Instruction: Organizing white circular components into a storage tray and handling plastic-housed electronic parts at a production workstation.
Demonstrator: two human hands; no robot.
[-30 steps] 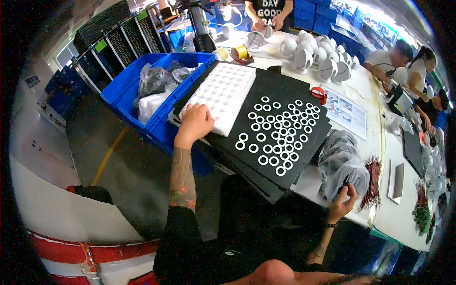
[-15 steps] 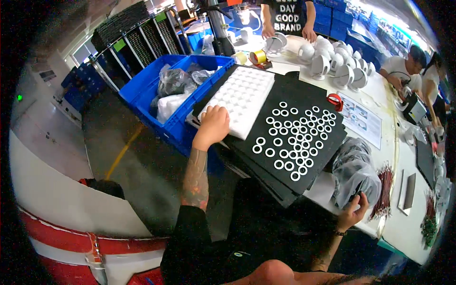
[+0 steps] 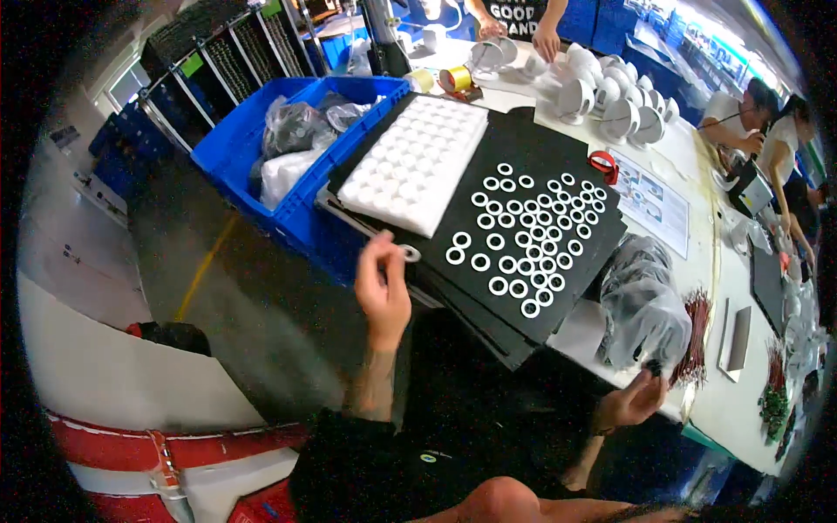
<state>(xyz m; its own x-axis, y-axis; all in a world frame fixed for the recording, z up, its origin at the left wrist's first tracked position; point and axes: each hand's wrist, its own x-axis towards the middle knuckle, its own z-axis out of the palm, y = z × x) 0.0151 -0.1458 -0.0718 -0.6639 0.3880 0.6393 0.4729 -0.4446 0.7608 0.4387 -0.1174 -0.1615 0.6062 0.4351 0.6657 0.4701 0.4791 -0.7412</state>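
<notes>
While the left hand [image 3: 384, 288], just off centre toward eight o'clock, has thumb and fingers nearly together on a white ring [image 3: 411, 259] at their tips, the right hand [image 3: 635, 401] sits at four o'clock, its fingers curled and its tips at a small dark piece [image 3: 654, 367]; whether they grip it, one cannot tell. Of the containers, the blue crate [image 3: 240, 196] at ten o'clock is largest, with dark and white plastic-wrapped items [image 3: 296, 128] inside. Toward twelve lies a white tray [image 3: 414, 161] with rows of rounded shapes, its pockets too small to read. At three to four o'clock a clear plastic bag [image 3: 629, 279] bulges around dark contents, its lower end beside the right fingers. The white worktable [image 3: 754, 423] has its near edge running out toward four o'clock, and floor [image 3: 261, 296] spreads at nine. Stacked black sheets [image 3: 466, 205] slant past the left hand, their near edge heading toward five; on them, loose white rings [image 3: 538, 240] cluster toward two, a black strip separating them from the tray.
</notes>
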